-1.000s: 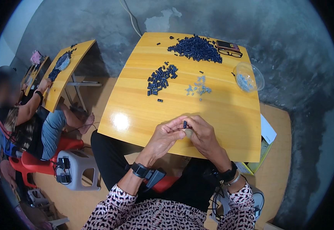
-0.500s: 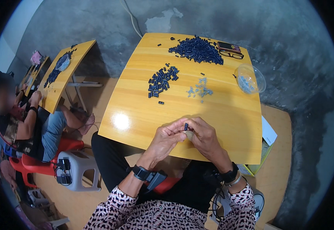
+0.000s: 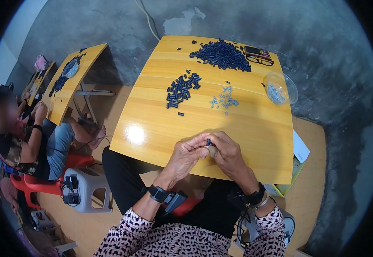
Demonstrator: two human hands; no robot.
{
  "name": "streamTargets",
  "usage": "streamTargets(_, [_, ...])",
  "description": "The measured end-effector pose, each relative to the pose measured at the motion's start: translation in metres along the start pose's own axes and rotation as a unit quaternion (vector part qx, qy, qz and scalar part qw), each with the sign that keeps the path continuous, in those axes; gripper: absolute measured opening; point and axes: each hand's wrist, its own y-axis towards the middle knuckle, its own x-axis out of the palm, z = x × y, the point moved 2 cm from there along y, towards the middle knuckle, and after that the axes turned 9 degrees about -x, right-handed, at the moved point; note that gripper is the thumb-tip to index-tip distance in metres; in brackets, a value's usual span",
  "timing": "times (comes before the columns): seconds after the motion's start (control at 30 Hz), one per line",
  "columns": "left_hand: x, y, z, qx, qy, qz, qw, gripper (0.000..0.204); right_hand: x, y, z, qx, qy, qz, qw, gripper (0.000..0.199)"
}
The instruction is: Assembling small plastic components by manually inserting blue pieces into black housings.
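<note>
Fingers: left hand and right hand pinch one small dark plug
Table: glossy yellow wood under both hands
Heap: dark plugs, far edge

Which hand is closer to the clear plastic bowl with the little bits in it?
The right hand is nearer. It sits below and left of the clear bowl, well apart from it. The left hand is farther left, pinching a small dark piece together with the right.

Patterned pink, black and white sleeves end above both wrists. The left wrist carries a black strapped device; the right carries a black band with a cable. Black trousers.
</note>
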Motion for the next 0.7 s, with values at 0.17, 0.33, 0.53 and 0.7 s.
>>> streamTargets(0.17, [0.0, 0.0, 0.001, 0.004, -0.002, -0.004, 1.0, 0.048, 0.0, 0.003, -0.005, -0.002, -0.019, 0.002, 1.0, 0.025])
streamTargets(0.33, [0.004, -0.001, 0.003, -0.013, 0.027, 0.009, 1.0, 0.047, 0.002, -0.002, -0.008, 0.008, -0.048, 0.017, 0.999, 0.027])
streamTargets(0.53, [-0.007, 0.004, -0.001, -0.024, -0.051, -0.075, 0.996, 0.041, -0.002, -0.008, -0.016, 0.042, -0.03, 0.025, 0.998, 0.032])
streamTargets(0.7, [-0.005, 0.003, 0.0, -0.038, -0.075, -0.073, 0.994, 0.034, 0.0, -0.012, -0.016, 0.057, -0.018, 0.015, 0.998, 0.035])
